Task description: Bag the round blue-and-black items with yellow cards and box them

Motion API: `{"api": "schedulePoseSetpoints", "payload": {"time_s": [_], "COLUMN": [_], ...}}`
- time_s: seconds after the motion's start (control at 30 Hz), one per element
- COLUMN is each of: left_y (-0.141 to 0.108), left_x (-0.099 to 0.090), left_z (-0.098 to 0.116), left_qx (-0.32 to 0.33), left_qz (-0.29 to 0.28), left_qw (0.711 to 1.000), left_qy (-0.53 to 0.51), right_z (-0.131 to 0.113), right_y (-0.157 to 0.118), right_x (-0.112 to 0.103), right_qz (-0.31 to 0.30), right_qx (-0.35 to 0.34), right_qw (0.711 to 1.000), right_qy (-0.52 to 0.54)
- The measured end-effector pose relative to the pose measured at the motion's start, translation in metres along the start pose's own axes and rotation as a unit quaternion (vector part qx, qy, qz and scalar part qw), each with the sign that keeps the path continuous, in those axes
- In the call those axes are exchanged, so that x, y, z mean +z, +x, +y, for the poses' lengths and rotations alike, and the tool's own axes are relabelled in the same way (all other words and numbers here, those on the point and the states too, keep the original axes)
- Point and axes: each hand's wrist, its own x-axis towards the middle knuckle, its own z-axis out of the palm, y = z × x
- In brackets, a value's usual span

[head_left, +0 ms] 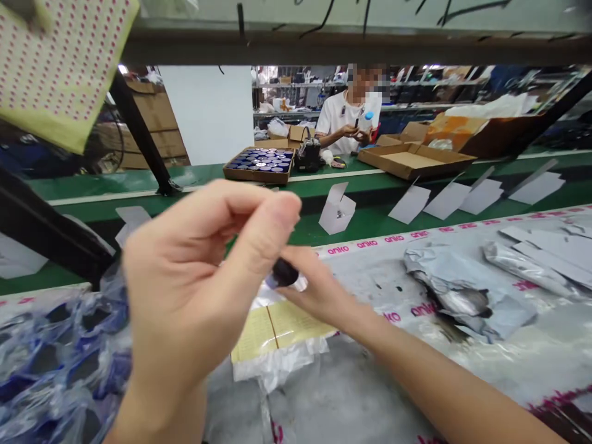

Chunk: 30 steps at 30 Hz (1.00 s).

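My left hand (185, 290) fills the middle left of the view, its fingers curled into a pinch with the tips turned away. My right hand (319, 290) reaches in from the lower right and holds a small dark round cylinder (284, 272), which has a pale end and sits just below my left fingertips. Under both hands lies a yellow card (277, 330) with a thin brown strip across it, on a clear plastic bag (277, 367). A white scrap (300, 283) shows beside the cylinder.
Crumpled silver bags (462, 290) lie on an anko-printed sheet (370, 370), with blue-marked plastic (55, 364) at left. On the green belt (365, 225) stand a white carton (337, 209) and white cards (409, 203). Beyond sit a tray of dark jars (259, 165) and a person in white (346, 120).
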Motion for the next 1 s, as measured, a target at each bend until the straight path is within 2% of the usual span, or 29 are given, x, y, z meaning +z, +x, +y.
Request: {"api": "schedulePoseSetpoints", "payload": {"time_s": [0.07, 0.1, 0.17, 0.23, 0.33, 0.4, 0.47, 0.53, 0.7, 0.9, 1.0], "left_y": [0.001, 0.004, 0.014, 0.021, 0.013, -0.006, -0.030, -0.052, -0.086, -0.101, -0.107], "left_x": [0.016, 0.022, 0.031, 0.032, 0.020, 0.007, -0.005, -0.013, -0.013, 0.000, 0.002], "left_z": [-0.005, -0.015, -0.047, -0.086, -0.134, -0.147, -0.150, -0.149, -0.155, -0.161, -0.160], "left_qx": [0.006, -0.005, -0.069, -0.174, -0.309, -0.352, -0.374, -0.375, -0.335, -0.344, -0.333], "left_qz": [-0.020, -0.039, -0.092, -0.146, -0.165, -0.226, -0.314, -0.361, -0.307, -0.214, -0.211], "left_qw": [1.000, 0.999, 0.993, 0.974, 0.936, 0.904, 0.865, 0.848, 0.886, 0.906, 0.904], "left_qy": [0.023, 0.024, 0.013, -0.006, 0.031, 0.093, 0.115, 0.104, 0.092, 0.125, 0.163], "right_z": [0.001, 0.004, 0.012, 0.019, 0.031, 0.041, 0.053, 0.064, 0.077, 0.076, 0.068], "right_y": [-0.007, -0.008, -0.009, -0.010, -0.018, -0.026, -0.035, -0.043, -0.050, -0.051, -0.047], "right_x": [0.028, 0.035, 0.035, 0.021, -0.008, -0.026, -0.043, -0.054, -0.059, -0.046, -0.050], "right_qz": [-0.051, -0.069, -0.094, -0.101, -0.099, -0.108, -0.133, -0.160, -0.169, -0.171, -0.208], "right_qx": [0.017, 0.028, 0.051, 0.072, 0.099, 0.135, 0.181, 0.203, 0.194, 0.207, 0.240], "right_qw": [0.998, 0.996, 0.992, 0.989, 0.989, 0.985, 0.973, 0.964, 0.964, 0.960, 0.945], "right_qy": [0.028, 0.040, 0.067, 0.085, 0.047, -0.008, -0.050, -0.063, -0.063, -0.076, -0.078]}}
